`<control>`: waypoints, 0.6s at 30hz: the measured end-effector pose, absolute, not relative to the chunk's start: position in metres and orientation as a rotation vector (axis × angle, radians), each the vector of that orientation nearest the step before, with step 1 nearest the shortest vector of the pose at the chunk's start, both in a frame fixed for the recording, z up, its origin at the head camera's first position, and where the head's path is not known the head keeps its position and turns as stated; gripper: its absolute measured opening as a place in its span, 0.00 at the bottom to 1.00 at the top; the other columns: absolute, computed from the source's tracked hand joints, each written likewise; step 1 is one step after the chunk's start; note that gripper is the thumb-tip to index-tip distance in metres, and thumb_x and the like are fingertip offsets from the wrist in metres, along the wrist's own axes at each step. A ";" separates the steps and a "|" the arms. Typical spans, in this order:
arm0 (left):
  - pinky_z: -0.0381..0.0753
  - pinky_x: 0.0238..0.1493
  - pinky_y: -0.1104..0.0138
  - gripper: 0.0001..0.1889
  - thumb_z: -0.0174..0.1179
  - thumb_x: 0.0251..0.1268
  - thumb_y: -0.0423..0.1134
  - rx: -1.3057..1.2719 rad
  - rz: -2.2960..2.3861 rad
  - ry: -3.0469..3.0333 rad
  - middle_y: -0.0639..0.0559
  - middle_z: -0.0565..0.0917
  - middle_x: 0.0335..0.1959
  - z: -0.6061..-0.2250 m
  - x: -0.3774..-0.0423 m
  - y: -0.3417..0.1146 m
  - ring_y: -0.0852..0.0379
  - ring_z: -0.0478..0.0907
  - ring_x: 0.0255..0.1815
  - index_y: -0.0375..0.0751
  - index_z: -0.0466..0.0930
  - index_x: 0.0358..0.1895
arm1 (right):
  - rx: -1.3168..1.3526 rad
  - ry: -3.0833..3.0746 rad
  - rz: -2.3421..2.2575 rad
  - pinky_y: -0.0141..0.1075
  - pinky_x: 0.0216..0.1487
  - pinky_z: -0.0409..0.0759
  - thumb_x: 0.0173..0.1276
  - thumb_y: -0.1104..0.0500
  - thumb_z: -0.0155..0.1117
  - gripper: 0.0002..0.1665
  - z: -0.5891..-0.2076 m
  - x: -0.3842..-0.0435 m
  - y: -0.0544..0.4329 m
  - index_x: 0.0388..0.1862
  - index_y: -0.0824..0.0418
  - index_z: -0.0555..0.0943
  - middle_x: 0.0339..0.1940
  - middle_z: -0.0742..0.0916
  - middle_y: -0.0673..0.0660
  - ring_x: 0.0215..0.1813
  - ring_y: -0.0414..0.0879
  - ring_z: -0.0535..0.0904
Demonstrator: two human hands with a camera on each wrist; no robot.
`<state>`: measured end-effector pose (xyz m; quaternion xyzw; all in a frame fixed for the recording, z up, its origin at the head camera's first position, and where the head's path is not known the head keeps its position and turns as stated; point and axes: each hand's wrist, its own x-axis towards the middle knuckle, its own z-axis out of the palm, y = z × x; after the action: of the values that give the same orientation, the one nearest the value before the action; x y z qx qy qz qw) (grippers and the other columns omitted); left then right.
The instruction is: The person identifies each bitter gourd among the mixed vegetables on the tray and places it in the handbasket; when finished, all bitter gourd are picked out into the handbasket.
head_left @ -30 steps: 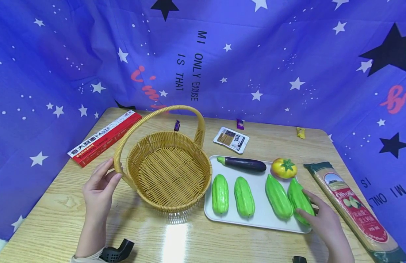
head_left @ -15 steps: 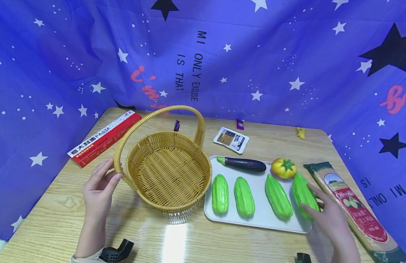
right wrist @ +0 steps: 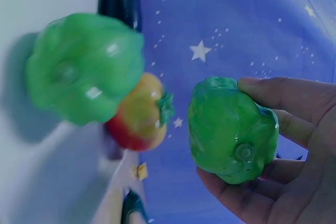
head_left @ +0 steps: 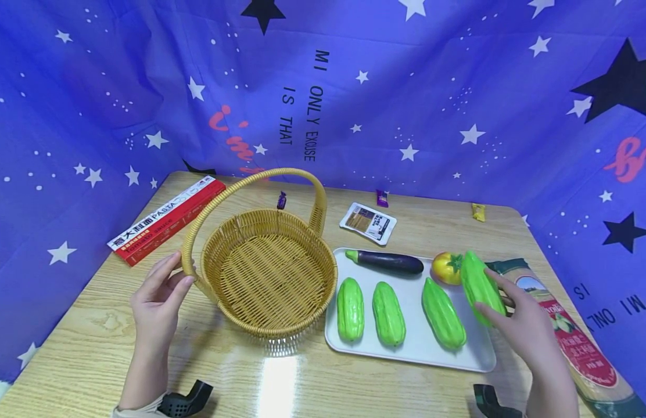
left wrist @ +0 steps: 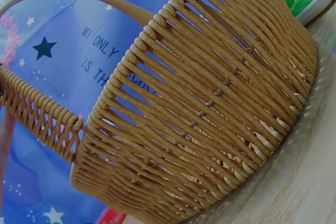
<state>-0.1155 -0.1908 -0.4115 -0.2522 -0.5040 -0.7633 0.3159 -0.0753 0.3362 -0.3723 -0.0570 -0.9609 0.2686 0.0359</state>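
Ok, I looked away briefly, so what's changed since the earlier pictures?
The right hand, holding the rightmost green vegetable, has lifted it off the tray. The left hand stays at the handle of the basket, which, like the eggplant and other green vegetables, hasn't moved.

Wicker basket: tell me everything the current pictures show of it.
The wicker basket is round, golden-brown and woven, with gaps between the strands of its side and a tall arched handle joined at opposite sides. The material looks like rattan or a plastic imitation. It sits opening-up on the wooden table, nothing visible inside, just left of the white tray in the head view; whether they touch is unclear. The left hand holds the handle near its lower end.
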 end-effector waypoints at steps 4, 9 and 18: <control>0.83 0.52 0.70 0.21 0.54 0.53 0.12 -0.680 -2.007 -1.321 0.43 0.81 0.52 -0.412 -0.116 -0.191 0.54 0.79 0.54 0.17 0.72 0.54 | -0.091 -2.918 0.824 0.58 0.39 0.83 0.64 0.51 0.64 0.41 -0.363 -0.084 0.329 0.73 0.57 0.59 0.59 0.73 0.78 0.56 0.77 0.71; 0.82 0.52 0.70 0.21 0.54 0.53 0.12 -0.696 -2.002 -1.320 0.43 0.81 0.52 -0.412 -0.116 -0.191 0.54 0.79 0.54 0.17 0.72 0.54 | 0.050 -2.892 0.853 0.49 0.35 0.86 0.64 0.53 0.64 0.40 -0.348 -0.095 0.315 0.72 0.55 0.61 0.62 0.72 0.75 0.55 0.75 0.73; 0.83 0.52 0.71 0.21 0.54 0.53 0.12 -0.698 -1.992 -1.321 0.43 0.81 0.52 -0.412 -0.116 -0.191 0.54 0.79 0.54 0.17 0.72 0.54 | 0.396 -2.879 0.850 0.38 0.44 0.84 0.62 0.56 0.67 0.38 -0.322 -0.117 0.280 0.70 0.49 0.65 0.62 0.75 0.66 0.52 0.59 0.78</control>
<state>-0.1159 -0.1908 -0.4119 -0.2657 -0.5027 -0.7579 0.3199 -0.1169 0.2798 -0.3218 0.1306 -0.9493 0.2804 0.0568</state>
